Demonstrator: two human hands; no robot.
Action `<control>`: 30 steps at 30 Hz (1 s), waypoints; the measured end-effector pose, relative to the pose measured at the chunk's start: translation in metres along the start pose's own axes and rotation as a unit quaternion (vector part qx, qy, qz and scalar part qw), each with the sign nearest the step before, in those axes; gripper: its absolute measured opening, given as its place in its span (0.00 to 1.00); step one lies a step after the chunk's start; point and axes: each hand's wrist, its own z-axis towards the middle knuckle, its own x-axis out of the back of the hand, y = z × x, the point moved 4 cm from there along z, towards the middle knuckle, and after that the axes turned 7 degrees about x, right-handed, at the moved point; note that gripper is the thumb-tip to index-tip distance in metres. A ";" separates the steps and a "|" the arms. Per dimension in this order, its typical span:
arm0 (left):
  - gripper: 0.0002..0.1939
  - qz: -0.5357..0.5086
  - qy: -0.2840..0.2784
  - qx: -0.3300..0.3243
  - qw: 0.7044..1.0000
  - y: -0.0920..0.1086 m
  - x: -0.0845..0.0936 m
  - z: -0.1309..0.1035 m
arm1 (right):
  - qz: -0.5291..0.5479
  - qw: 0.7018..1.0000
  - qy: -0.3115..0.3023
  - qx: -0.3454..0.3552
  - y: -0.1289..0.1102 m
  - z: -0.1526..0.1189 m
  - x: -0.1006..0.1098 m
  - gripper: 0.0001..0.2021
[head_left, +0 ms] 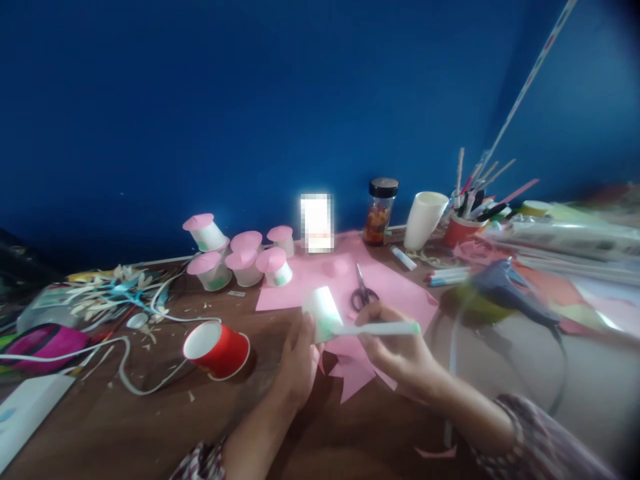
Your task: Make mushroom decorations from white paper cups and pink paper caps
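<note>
My left hand (299, 360) is closed around a small white paper cup (323, 310) that has green colouring near its lower end. In my right hand (395, 347) is a white marker pen (385, 329) with a green end, its other end at the green part of the cup. Pink paper (300, 293) lies flat beyond and under the hands, with cut scraps (353, 377) nearby. Dark-handled scissors (363, 293) rest on the paper just past my right hand. A red paper cup (217, 350) lies tilted left of my left hand.
Several small white cups with pink paper tops (245, 263) stand at the back left. A lidded jar (383, 210), a white cup (425, 220) and a red pen holder (465, 230) line the back right. A glue gun (517, 290) lies right; a white cable (125, 373) runs left.
</note>
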 end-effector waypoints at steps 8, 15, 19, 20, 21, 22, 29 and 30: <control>0.19 -0.061 -0.006 0.019 0.998 0.000 -0.002 0.001 | 0.173 0.980 0.030 -0.091 0.013 0.000 -0.001 0.05; 0.15 -0.069 -0.018 -0.003 0.997 -0.002 -0.001 0.003 | 0.144 0.987 0.027 -0.068 0.009 -0.002 -0.003 0.08; 0.18 -0.052 0.004 0.013 0.999 -0.004 0.002 0.002 | 0.056 0.997 0.024 -0.040 0.003 -0.004 -0.003 0.05; 0.18 -0.043 0.010 0.021 0.999 -0.004 0.002 0.001 | 0.035 0.999 0.014 -0.037 0.004 -0.005 -0.004 0.04; 0.19 -0.035 0.012 0.026 0.999 -0.003 0.002 0.000 | 0.019 0.999 0.002 -0.035 0.004 -0.006 -0.005 0.04; 0.20 -0.027 0.012 0.031 0.999 -0.003 0.001 -0.001 | 0.007 0.999 -0.007 -0.035 0.006 -0.007 -0.006 0.04; 0.22 -0.030 0.019 0.037 0.999 -0.004 0.000 -0.002 | -0.033 0.999 -0.015 -0.021 0.011 -0.009 -0.007 0.03; 0.22 -0.029 0.023 0.038 0.999 -0.006 0.002 -0.001 | -0.036 0.999 -0.014 -0.018 0.010 -0.009 -0.007 0.03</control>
